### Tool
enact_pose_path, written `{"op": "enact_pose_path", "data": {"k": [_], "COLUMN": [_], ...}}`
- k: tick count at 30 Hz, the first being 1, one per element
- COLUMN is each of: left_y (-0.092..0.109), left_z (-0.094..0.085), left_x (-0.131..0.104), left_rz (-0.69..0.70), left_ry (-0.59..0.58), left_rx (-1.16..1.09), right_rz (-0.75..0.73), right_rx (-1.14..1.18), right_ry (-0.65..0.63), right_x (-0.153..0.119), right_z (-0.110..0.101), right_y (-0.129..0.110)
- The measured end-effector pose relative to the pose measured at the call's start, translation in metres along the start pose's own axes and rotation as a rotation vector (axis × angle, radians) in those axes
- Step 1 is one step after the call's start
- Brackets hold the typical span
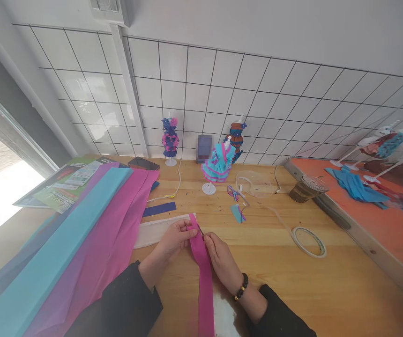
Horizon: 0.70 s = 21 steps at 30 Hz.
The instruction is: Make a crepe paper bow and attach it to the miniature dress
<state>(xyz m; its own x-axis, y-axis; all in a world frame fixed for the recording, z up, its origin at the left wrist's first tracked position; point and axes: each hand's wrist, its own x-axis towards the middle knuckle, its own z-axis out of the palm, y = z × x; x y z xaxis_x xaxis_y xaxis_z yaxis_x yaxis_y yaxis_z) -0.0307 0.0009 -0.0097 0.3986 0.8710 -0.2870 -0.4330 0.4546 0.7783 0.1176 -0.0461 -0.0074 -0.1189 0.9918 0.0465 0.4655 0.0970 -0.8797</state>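
A long magenta strip (205,290) runs from the near edge of the view up to both hands. Its upper end is pinched between the thumb and fingers of my left hand (175,238). To the right of the strip, my right hand (221,257) is closed on a thin dark tool (200,230), whose tip reaches the strip's right edge near my left thumb. What kind of tool it is cannot be made out. Behind my left hand a white strip (152,230) lies flat, with a short dark blue strip (159,208) beyond it.
Folded blue (64,234) and magenta sheets (117,220) cover the left. Small dressed mannequins (219,164) stand near the tiled wall. A tape roll (309,242), a brown cup (306,188) and an orange surface (380,224) with more mannequins are on the right.
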Motion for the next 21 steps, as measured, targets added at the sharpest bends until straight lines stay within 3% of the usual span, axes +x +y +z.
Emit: {"op": "enact_pose_path", "data": {"k": [16, 21], "left_y": [0.008, 0.011], "left_z": [0.004, 0.002], "left_x": [-0.004, -0.002], "left_rz": [0.001, 0.042], "left_ry": [-0.003, 0.016], "left_rx": [0.051, 0.166], "right_rz": [0.019, 0.137], "right_rx": [0.074, 0.218], "right_ry": [0.002, -0.127], "right_x": [0.002, 0.001], "right_z": [-0.009, -0.016], "right_y": [0.001, 0.001]}}
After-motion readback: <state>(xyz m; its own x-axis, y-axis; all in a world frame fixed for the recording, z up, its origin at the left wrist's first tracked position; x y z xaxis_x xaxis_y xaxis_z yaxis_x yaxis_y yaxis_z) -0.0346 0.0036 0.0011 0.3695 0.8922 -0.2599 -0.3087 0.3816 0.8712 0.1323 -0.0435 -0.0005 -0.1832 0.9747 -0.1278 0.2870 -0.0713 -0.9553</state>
